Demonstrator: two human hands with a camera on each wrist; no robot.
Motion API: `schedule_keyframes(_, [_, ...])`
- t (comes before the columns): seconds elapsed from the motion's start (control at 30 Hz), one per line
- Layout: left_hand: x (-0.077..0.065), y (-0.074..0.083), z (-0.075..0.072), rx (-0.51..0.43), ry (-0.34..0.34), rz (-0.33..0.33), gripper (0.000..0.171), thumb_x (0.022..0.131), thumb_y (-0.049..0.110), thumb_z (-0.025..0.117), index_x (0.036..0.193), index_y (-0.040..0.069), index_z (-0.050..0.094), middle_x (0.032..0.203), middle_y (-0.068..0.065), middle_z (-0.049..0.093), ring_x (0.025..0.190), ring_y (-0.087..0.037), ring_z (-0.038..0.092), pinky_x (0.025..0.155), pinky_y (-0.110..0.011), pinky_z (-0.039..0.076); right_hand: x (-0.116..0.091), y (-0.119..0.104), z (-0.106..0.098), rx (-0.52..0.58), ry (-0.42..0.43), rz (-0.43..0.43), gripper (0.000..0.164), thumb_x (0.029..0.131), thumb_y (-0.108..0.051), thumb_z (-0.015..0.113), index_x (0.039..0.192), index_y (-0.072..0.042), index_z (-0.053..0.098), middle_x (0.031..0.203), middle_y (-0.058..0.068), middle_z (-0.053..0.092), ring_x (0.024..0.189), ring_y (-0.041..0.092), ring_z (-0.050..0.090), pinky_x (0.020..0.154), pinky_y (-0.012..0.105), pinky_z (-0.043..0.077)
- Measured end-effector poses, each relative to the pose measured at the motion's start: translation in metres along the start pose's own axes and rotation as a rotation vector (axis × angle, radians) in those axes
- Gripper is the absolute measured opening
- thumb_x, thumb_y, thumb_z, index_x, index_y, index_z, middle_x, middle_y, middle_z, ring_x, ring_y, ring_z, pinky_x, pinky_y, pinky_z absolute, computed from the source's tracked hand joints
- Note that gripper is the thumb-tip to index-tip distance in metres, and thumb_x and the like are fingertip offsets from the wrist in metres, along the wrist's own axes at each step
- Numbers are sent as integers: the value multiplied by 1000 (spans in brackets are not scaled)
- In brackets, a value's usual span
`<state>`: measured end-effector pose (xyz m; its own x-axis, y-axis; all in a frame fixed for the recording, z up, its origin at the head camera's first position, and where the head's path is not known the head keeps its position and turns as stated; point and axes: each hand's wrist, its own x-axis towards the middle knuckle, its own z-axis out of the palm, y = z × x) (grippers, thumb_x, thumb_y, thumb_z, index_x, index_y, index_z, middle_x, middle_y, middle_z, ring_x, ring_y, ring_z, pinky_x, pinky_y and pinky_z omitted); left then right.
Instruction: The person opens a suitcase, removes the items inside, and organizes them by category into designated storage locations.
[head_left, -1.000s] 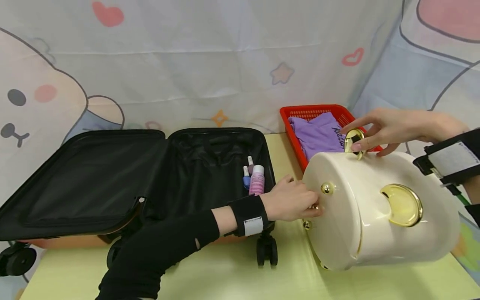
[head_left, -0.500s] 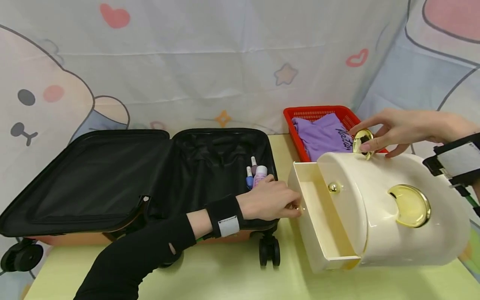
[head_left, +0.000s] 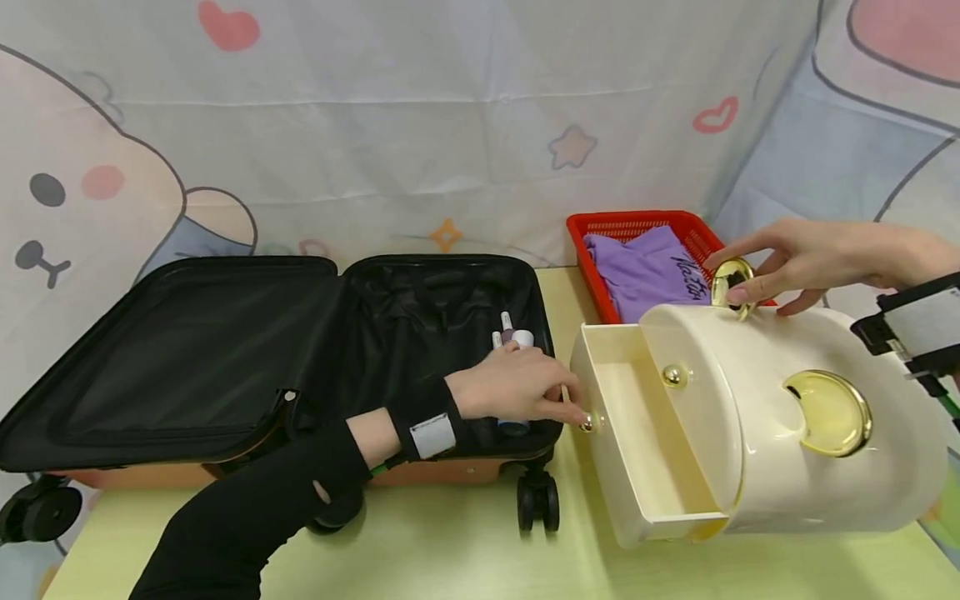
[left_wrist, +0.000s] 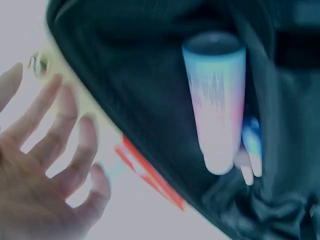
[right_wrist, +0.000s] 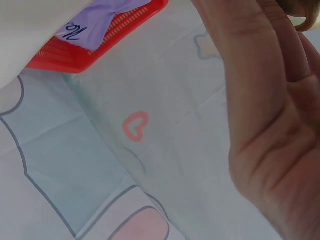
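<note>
My left hand is at the gold knob on the front of a pulled-out drawer. In the left wrist view its fingers are loosely spread, a little apart from the knob. The drawer belongs to a cream rounded storage box and has a bare inside. Another gold knob sits on a closed drawer above. On top of the box, my right hand grips a gold ring handle; the right wrist view catches only part of this hand.
An open suitcase with black lining lies left of the box. Inside it are a pink bottle and two small bottles, one blue. Behind the box stands a red basket with folded purple cloth. A suitcase wheel faces the front.
My left hand has pulled the lower drawer out to the left, then loosened from its knob. The right hand has stayed on the ring handle.
</note>
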<state>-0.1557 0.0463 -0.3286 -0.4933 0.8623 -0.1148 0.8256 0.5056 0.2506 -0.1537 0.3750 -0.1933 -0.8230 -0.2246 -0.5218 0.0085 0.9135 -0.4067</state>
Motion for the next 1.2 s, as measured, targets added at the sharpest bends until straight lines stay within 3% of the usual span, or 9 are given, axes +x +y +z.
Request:
schedule_keyframes(0.17, [-4,-29,-33,-41,-64,-127,41,102,45,54,134,20,63,110,4,74,95,-10,68,77,-30,52,-2,-2,1,-10,13,2,70,99,-30,65,154,0,34,113,5,69,104,17,67,85,45,61])
schedule_keyframes(0.27, [1,-48,-38,-29,-47,-209,41,103,39,54,138,18,60,117,-1,72,98,-15,69,74,-32,52,-4,-3,1,-18,19,2,70,99,-31,65,154,0,35,113,5,70,106,20,67,85,45,61])
schedule_keyframes(0.4, [12,-66,-19,-29,-85,-335,47,102,40,56,142,16,54,121,-4,68,106,-22,66,84,-41,52,-2,-4,4,-22,18,1,70,98,-32,67,153,-1,37,112,5,72,109,22,67,84,45,61])
schedule_keyframes(0.53, [19,-75,8,-97,-149,-427,54,101,41,57,147,14,47,133,-11,63,117,-30,62,93,-48,51,2,-5,8,-14,7,-6,70,97,-33,67,153,-3,38,112,5,72,110,22,66,85,45,61])
schedule_keyframes(0.77, [27,-85,30,-221,-119,-515,68,99,38,60,154,10,34,139,-19,58,121,-33,60,100,-51,49,4,-8,5,-21,1,-9,70,97,-33,67,153,-3,37,112,5,71,110,22,65,85,46,61])
schedule_keyframes(0.93, [34,-84,43,-309,-78,-504,70,94,35,66,147,1,36,123,-20,63,95,-25,66,79,-35,54,4,-10,6,-30,9,-7,71,96,-35,69,152,-4,39,115,8,71,108,21,65,84,45,61])
schedule_keyframes(1.03, [36,-81,47,-345,-46,-530,76,91,37,71,147,0,35,116,-19,63,76,-20,64,63,-27,50,4,-11,8,-29,14,-6,72,95,-36,69,152,-4,39,117,9,71,108,21,65,85,46,61])
schedule_keyframes(1.2, [39,-78,50,-356,-1,-610,99,85,41,77,158,3,21,119,-19,61,68,-19,61,59,-29,42,3,-12,8,-34,18,-10,70,96,-34,69,151,-3,40,120,15,69,107,22,65,83,45,62])
